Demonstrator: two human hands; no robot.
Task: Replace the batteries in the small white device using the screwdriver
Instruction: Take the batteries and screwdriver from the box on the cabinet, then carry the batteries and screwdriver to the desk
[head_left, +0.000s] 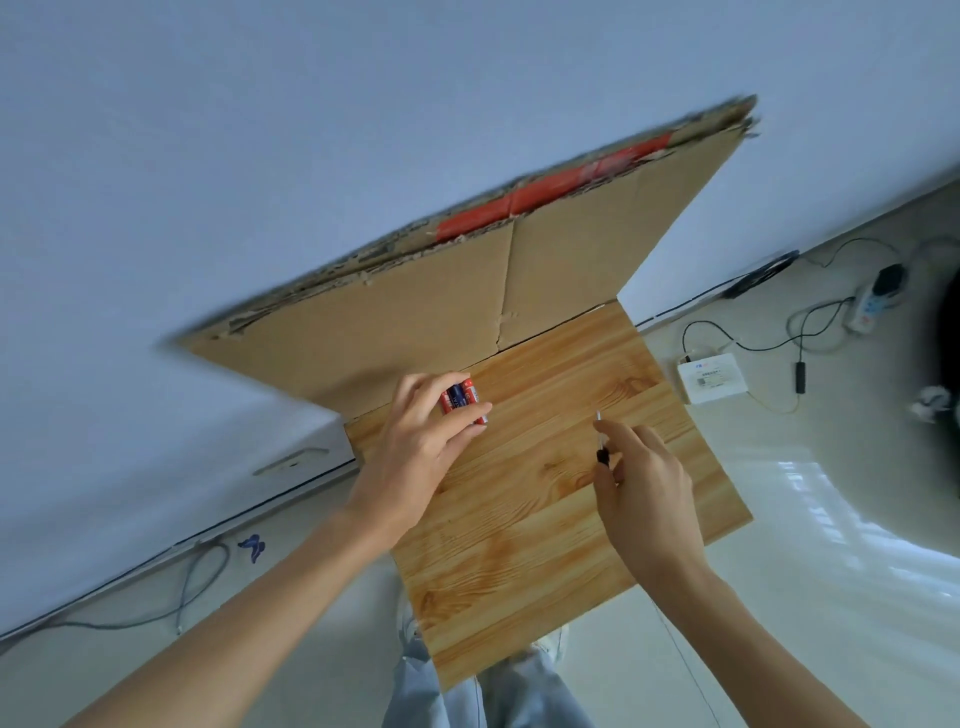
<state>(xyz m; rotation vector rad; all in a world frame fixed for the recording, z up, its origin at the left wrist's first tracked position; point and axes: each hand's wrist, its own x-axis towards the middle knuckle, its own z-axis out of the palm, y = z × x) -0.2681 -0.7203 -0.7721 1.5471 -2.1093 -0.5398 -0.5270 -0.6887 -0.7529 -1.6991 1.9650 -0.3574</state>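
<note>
Batteries (464, 401) under left hand (415, 447), screwdriver (601, 441) in right hand (644, 483)

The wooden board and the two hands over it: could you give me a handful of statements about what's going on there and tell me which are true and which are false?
1. The left hand has its fingers around red and blue batteries. True.
2. The right hand is empty. False: it holds a small screwdriver, tip pointing away from the person.
3. A cardboard sheet stands at the far edge of the wooden board. True.
4. A white box lies on the wooden board between the hands. False: it sits on the floor to the right of the board, with cables beside it.
5. The batteries are green. False: they are red and blue.
</note>
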